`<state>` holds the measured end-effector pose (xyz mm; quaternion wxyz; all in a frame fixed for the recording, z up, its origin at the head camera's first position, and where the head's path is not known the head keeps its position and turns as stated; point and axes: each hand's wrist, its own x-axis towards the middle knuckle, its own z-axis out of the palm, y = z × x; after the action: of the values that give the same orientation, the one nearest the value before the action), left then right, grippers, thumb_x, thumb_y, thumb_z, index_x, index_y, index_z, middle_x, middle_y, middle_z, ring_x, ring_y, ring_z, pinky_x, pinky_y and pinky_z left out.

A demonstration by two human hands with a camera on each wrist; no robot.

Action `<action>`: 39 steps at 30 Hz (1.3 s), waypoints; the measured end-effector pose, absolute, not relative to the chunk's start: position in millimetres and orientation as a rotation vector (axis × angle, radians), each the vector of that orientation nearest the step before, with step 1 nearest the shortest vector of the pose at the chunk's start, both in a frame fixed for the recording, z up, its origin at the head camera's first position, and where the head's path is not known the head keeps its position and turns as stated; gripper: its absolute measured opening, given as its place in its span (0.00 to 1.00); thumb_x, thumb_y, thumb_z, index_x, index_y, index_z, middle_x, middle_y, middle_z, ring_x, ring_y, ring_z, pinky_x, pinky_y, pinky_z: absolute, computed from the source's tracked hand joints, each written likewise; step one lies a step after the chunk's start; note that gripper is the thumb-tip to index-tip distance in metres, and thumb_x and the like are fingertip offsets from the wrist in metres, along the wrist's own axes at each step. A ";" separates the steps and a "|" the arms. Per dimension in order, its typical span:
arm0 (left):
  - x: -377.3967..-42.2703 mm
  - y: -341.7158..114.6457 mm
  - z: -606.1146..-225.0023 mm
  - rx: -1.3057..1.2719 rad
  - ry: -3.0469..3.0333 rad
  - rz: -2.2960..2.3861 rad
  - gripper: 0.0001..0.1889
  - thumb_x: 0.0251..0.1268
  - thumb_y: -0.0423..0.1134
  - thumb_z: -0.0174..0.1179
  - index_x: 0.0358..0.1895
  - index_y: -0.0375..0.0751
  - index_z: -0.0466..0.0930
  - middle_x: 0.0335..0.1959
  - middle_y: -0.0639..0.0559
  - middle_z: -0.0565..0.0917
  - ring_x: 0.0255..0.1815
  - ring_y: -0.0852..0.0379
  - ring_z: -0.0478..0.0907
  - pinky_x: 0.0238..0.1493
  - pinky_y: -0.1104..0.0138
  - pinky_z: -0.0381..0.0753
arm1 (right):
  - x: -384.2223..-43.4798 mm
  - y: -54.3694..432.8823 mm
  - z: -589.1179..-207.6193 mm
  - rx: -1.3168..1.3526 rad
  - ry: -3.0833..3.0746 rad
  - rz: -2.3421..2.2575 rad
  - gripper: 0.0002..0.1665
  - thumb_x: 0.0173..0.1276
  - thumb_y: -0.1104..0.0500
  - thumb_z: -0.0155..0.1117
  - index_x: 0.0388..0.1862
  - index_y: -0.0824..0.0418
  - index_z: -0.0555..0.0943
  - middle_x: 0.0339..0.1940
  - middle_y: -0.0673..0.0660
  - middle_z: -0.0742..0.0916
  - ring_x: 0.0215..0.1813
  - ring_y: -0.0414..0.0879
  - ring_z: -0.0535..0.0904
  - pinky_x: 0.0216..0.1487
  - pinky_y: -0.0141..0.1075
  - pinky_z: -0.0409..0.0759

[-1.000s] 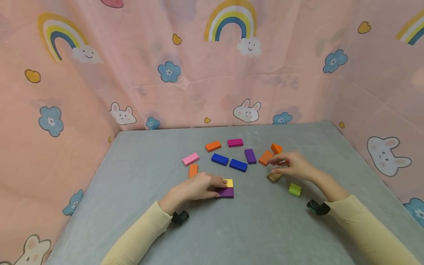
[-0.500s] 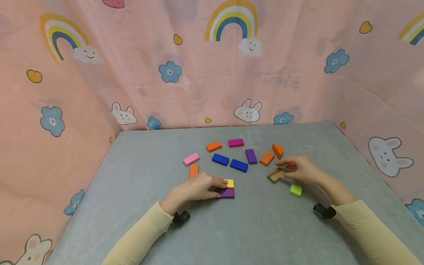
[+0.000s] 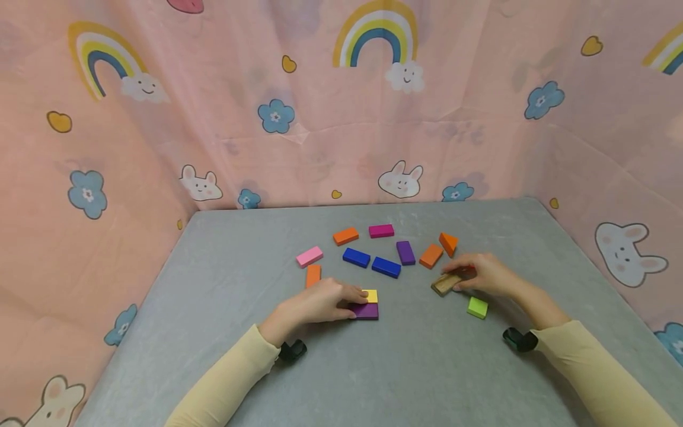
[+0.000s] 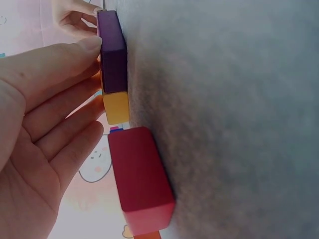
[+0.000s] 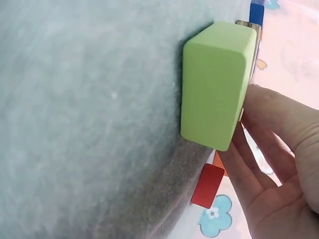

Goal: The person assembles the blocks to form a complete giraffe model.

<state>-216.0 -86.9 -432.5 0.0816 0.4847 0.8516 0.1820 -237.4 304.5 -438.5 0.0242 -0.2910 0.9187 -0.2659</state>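
My left hand (image 3: 319,300) lies with relaxed fingers over a purple block (image 3: 366,311) and the yellow block (image 3: 372,296) beside it. In the left wrist view the thumb tip touches the upper edge of the purple block. A red block (image 4: 142,174) near that hand is hidden from the head view. My right hand (image 3: 488,274) pinches the right end of a brown wooden block (image 3: 444,284) between thumb and fingers, low over the table. Close by lies a lime green block (image 3: 477,307), which covers part of the wooden one in the right wrist view.
Beyond the hands lie two blue blocks, such as this blue block (image 3: 356,257), a purple block (image 3: 405,252), a magenta block (image 3: 381,230), a pink block (image 3: 309,256), several orange blocks and an orange triangle (image 3: 449,244). Another red block (image 5: 208,185) lies beside the right hand.
My right hand has drawn back from the orange blocks toward me and come down onto the wooden block's right end. The left hand stays put.
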 end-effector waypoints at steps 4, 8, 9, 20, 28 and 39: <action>-216.3 -86.8 -432.9 1.447 2.544 0.550 0.18 0.61 0.41 0.64 0.56 0.47 0.81 0.58 0.55 0.80 0.62 0.63 0.74 0.60 0.71 0.73 | -237.7 304.5 -438.9 -0.901 2.848 -0.806 0.22 0.52 0.58 0.75 0.48 0.56 0.84 0.46 0.52 0.87 0.47 0.48 0.82 0.47 0.42 0.81; -216.7 -87.1 -432.9 1.459 2.544 0.549 0.18 0.61 0.41 0.64 0.56 0.47 0.81 0.58 0.55 0.80 0.62 0.62 0.74 0.60 0.70 0.74 | -237.6 303.9 -438.6 -0.900 2.849 -0.809 0.22 0.52 0.58 0.75 0.48 0.56 0.85 0.46 0.53 0.87 0.47 0.50 0.82 0.47 0.43 0.81; -216.8 -87.3 -432.9 1.462 2.544 0.550 0.18 0.61 0.41 0.65 0.55 0.47 0.81 0.58 0.55 0.80 0.62 0.62 0.74 0.60 0.70 0.74 | -237.7 303.7 -438.7 -0.897 2.850 -0.807 0.22 0.52 0.58 0.75 0.48 0.56 0.85 0.46 0.53 0.87 0.48 0.50 0.82 0.47 0.43 0.81; -217.5 -87.9 -433.5 1.475 2.548 0.547 0.19 0.60 0.41 0.65 0.56 0.48 0.81 0.58 0.55 0.80 0.62 0.62 0.74 0.60 0.70 0.74 | -234.5 284.8 -431.7 -0.813 2.843 -0.818 0.19 0.51 0.52 0.76 0.43 0.53 0.85 0.40 0.48 0.87 0.43 0.45 0.84 0.45 0.39 0.83; -217.2 -87.7 -432.1 1.467 2.544 0.551 0.18 0.61 0.41 0.65 0.55 0.48 0.81 0.58 0.55 0.80 0.61 0.63 0.75 0.59 0.70 0.74 | -227.8 251.4 -425.1 -0.891 2.744 -0.906 0.19 0.51 0.52 0.76 0.41 0.54 0.84 0.40 0.49 0.87 0.42 0.45 0.83 0.46 0.39 0.83; -217.7 -87.2 -434.9 1.463 2.565 0.543 0.17 0.60 0.42 0.65 0.54 0.48 0.82 0.56 0.56 0.81 0.60 0.63 0.76 0.58 0.71 0.75 | -219.5 220.1 -428.3 -0.946 2.715 -0.827 0.20 0.50 0.47 0.76 0.40 0.50 0.83 0.38 0.43 0.85 0.40 0.37 0.81 0.42 0.32 0.83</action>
<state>-217.7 -87.2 -434.9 0.0695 0.4859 0.8523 0.1804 -219.5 220.1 -428.3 0.0749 -0.3153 0.9049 -0.2758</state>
